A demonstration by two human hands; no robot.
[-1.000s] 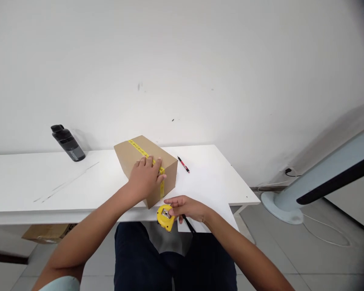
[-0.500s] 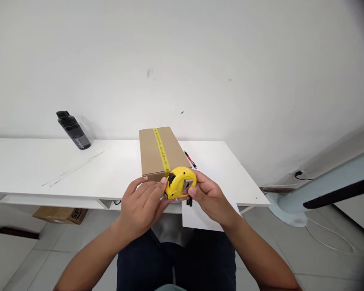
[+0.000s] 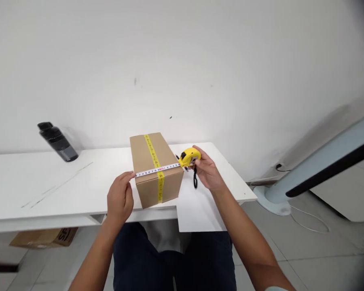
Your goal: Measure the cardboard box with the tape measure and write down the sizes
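A cardboard box (image 3: 153,151) with a strip of yellow tape stands on the white table (image 3: 87,190). Across its top, close to the near edge, stretches the white numbered blade of a yellow tape measure (image 3: 190,157). My right hand (image 3: 208,171) grips the tape measure's case at the box's right side, and a black wrist strap hangs from it. At the left edge of the box my left hand (image 3: 120,198) pinches the free end of the blade. A sheet of white paper (image 3: 200,210) lies right of the box, overhanging the table's front edge.
A black bottle (image 3: 58,142) is at the back left of the table. Under the table is another cardboard box (image 3: 44,237). To the right, a pale blue tower-shaped appliance (image 3: 291,184) stands on the floor with its cable. A white wall rises behind.
The blade has been pulled out of the tape measure and laid over the box. My hands have moved apart, left hand to the left, right hand slightly up and right.
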